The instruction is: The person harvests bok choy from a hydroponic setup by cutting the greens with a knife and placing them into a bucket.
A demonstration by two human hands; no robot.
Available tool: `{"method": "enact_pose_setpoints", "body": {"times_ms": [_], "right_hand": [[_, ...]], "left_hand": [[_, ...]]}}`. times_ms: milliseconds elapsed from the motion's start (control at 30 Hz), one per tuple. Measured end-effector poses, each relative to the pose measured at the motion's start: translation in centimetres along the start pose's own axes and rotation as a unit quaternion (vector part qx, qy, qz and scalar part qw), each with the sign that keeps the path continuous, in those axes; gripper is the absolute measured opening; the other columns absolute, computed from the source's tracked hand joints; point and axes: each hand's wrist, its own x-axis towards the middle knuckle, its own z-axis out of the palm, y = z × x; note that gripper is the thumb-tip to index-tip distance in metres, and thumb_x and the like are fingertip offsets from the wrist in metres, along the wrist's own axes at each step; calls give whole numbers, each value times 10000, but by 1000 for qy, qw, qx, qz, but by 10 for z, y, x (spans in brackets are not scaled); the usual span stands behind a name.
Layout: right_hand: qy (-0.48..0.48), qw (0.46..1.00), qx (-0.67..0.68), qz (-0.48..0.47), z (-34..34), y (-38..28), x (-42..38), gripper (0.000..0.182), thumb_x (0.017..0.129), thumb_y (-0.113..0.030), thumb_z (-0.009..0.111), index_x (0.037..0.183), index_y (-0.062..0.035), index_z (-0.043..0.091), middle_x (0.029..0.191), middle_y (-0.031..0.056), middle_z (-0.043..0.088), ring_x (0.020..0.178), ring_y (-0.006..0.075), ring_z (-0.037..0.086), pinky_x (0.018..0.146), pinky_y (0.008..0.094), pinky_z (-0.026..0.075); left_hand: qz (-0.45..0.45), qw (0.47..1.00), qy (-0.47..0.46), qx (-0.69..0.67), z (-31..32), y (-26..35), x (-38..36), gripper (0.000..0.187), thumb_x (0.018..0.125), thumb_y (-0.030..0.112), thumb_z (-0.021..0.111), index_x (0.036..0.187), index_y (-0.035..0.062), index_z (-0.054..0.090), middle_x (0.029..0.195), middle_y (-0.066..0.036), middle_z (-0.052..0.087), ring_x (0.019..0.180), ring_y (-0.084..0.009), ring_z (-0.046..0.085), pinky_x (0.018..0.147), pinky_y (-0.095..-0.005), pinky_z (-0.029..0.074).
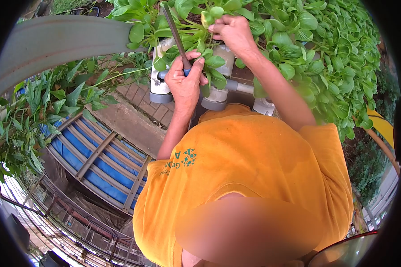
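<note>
My left hand [186, 80] is closed around the blue handle of a knife [173, 33], whose long, narrow dark blade points away from me among the leaves. My right hand [234, 35] has its fingers pinched at a yellowing leaf [206, 19] of a leafy green plant [191, 32]. Below that hand, more leaves of the plant [214, 62] hang over a white pipe fitting [226, 58]. Close beside my left wrist stands a white pipe [159, 84] with a grey end cap.
Dense leafy greens [307, 49] fill the right side. A grey curved beam [71, 49] crosses the upper left above trailing vines [44, 102]. Lower left lies a slatted frame [96, 153] over blue sheeting, next to brick paving [140, 100]. Another capped pipe [216, 99] is near my body.
</note>
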Motion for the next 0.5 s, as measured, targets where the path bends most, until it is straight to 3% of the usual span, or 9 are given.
{"method": "enact_pose_setpoints", "body": {"times_ms": [67, 200, 300, 400, 433, 500], "right_hand": [[9, 995, 89, 46, 0, 5, -6, 190, 818, -50, 681, 917, 106, 636, 897, 121, 663, 776, 179, 654, 715, 275, 558], [-20, 998, -12, -64, -2, 13, -11, 150, 859, -76, 649, 890, 70, 637, 819, 84, 664, 760, 147, 643, 708, 292, 535], [-72, 984, -114, -114, -17, 11, -13, 146, 860, -82, 623, 897, 59, 629, 765, 115, 653, 734, 194, 641, 699, 326, 511], [-145, 939, -240, -197, -32, 7, -24, 151, 852, -81, 601, 902, 61, 615, 775, 189, 631, 736, 298, 626, 702, 372, 495], [-145, 925, -240, -256, -33, 16, -26, 154, 856, -66, 568, 915, 71, 605, 804, 240, 605, 781, 386, 605, 723, 415, 495], [-167, 906, -318, -225, -37, 10, -32, 153, 858, -52, 550, 919, 82, 593, 838, 247, 605, 814, 394, 614, 741, 439, 493]], "left_hand": [[4, 1000, -1, -9, 0, 0, 2, 120, 853, -6, 668, 970, 3, 649, 604, -9, 578, 444, -85, 529, 413, -216, 383], [9, 1000, 5, -15, 0, 3, 7, 123, 850, -2, 673, 970, 0, 645, 616, -12, 584, 443, -87, 532, 408, -218, 388], [9, 1000, 15, -20, -1, 4, 12, 120, 859, -1, 664, 977, 3, 639, 626, -7, 586, 445, -76, 536, 408, -213, 398], [15, 999, 19, -29, -2, 4, 16, 118, 864, 1, 660, 979, 3, 633, 630, -9, 589, 445, -75, 541, 408, -214, 403], [18, 999, 17, -33, -2, 4, 17, 118, 863, 2, 660, 978, 3, 631, 630, -11, 590, 445, -77, 542, 408, -215, 404], [22, 999, 22, -32, 0, 7, 20, 122, 861, 1, 662, 979, 1, 630, 628, -14, 588, 447, -80, 544, 409, -216, 406]]}}
